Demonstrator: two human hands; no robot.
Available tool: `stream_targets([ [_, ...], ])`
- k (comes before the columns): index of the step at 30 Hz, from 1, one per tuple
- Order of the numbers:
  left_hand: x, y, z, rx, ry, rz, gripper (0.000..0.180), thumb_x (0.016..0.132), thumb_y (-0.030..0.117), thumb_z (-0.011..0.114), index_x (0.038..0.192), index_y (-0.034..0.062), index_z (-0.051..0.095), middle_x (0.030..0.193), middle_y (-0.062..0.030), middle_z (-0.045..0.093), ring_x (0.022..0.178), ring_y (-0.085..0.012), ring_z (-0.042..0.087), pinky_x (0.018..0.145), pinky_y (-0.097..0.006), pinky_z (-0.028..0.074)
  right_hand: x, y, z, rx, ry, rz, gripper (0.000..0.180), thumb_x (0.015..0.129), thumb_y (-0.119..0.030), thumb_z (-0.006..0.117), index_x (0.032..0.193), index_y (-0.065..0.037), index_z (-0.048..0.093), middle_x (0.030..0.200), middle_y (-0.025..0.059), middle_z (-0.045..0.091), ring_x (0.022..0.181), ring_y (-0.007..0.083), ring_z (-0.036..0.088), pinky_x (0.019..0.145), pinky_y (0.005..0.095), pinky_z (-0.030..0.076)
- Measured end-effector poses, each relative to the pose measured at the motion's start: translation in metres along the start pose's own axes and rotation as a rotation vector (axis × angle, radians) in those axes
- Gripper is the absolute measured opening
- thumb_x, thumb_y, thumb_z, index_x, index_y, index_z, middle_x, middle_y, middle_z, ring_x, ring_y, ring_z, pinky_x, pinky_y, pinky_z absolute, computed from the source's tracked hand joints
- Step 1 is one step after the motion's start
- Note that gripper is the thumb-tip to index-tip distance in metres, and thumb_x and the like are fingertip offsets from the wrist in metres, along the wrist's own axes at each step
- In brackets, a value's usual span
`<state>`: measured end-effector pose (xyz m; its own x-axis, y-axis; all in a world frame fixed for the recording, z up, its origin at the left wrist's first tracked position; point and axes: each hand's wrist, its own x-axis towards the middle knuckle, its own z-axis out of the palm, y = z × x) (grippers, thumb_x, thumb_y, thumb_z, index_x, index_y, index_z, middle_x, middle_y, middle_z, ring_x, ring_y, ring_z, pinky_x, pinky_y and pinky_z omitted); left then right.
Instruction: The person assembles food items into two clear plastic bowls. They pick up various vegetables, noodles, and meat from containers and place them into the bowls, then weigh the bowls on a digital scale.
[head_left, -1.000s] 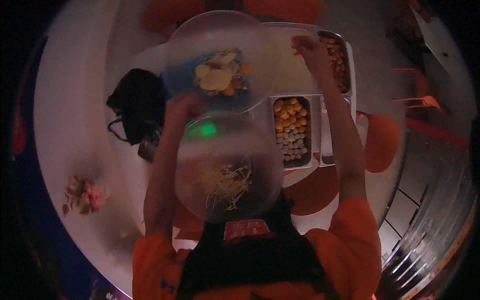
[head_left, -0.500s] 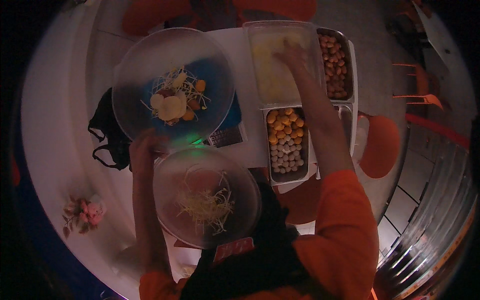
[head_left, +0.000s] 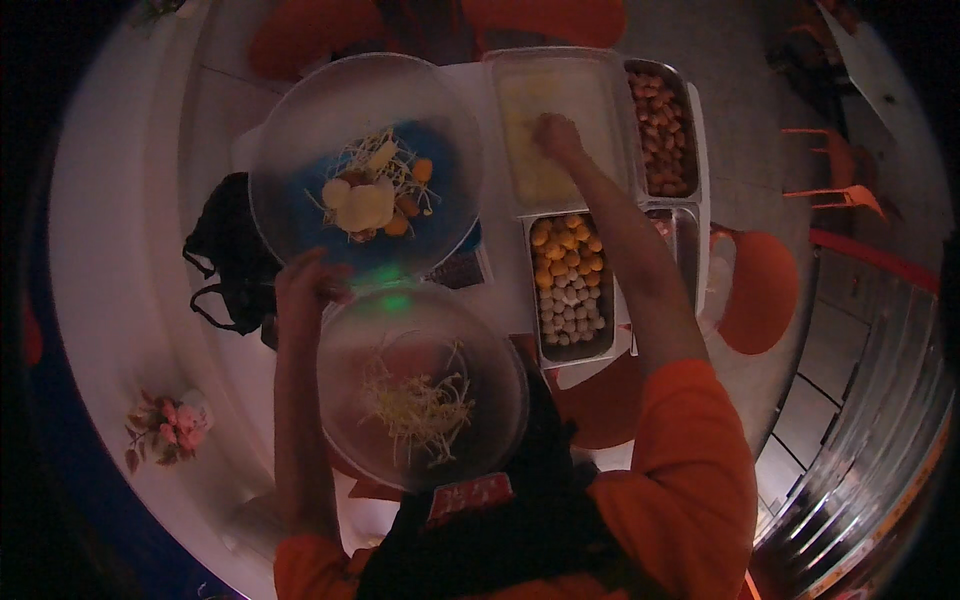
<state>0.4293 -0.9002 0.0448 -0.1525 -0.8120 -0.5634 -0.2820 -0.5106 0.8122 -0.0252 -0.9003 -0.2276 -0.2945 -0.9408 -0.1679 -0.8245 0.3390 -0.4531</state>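
- Over the pale food tray (head_left: 560, 120), the right hand (head_left: 556, 136) reaches in, arm outstretched, fingers bunched; what it grips, I cannot tell.
- Left hand (head_left: 305, 290) clasps the near clear bowl (head_left: 420, 385) at its rim.

A small rectangular red label with white marks (head_left: 470, 497) sits on the person's dark apron, bottom centre. A dark rectangular card (head_left: 458, 269) lies on the table between the 2 clear bowls.

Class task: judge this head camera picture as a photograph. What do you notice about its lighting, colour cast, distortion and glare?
Head view: dim, with a reddish cast and black corners; fisheye bending curves the counter edge and the metal trays; a green glare spot sits between the two clear bowls, by the left hand; the right hand in the pale tray looks soft.
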Motion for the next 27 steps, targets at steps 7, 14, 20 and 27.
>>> stream_targets([
  [7,0.006,-0.01,0.0,0.096,-0.046,0.085,0.035,0.086,0.021,0.056,0.102,-0.0097,0.057,0.087,-0.0211,0.067,0.054,-0.0194,0.061,0.05,-0.028,0.051,-0.046,-0.02,-0.074,1.149,-0.012,0.357,0.022,0.079,-0.014,0.063,0.092,0.003,0.061,0.084,0.0129,0.064,0.068,0.0179,0.063,0.054,0.0319,0.054],
  [14,0.027,-0.02,0.002,0.063,-0.119,0.101,0.023,0.079,0.022,0.064,0.081,-0.0008,0.061,0.071,-0.0101,0.061,0.068,-0.0183,0.065,0.054,-0.032,0.052,-0.16,-0.165,-0.21,1.075,0.02,0.115,0.023,0.085,-0.013,0.063,0.102,0.002,0.061,0.089,0.0085,0.065,0.071,0.0146,0.063,0.064,0.0283,0.053],
  [20,0.044,-0.025,0.002,0.752,-0.196,0.471,0.008,0.076,0.008,0.065,0.075,0.0006,0.062,0.078,-0.0099,0.066,0.067,-0.017,0.067,0.058,-0.031,0.054,-0.284,-0.272,-0.174,0.642,-0.172,-0.486,0.028,0.084,-0.01,0.063,0.111,-0.005,0.061,0.1,0.0075,0.064,0.086,0.0158,0.063,0.072,0.0269,0.052],
  [27,0.05,-0.006,0.025,0.305,-0.342,0.282,0.016,0.081,0.016,0.062,0.092,0.005,0.064,0.081,-0.0089,0.066,0.076,-0.0201,0.066,0.071,-0.034,0.052,-0.306,-0.26,-0.204,0.813,-0.287,0.063,0.03,0.084,-0.003,0.058,0.113,-0.007,0.06,0.106,0.0102,0.063,0.096,0.0183,0.062,0.081,0.0289,0.051],
])
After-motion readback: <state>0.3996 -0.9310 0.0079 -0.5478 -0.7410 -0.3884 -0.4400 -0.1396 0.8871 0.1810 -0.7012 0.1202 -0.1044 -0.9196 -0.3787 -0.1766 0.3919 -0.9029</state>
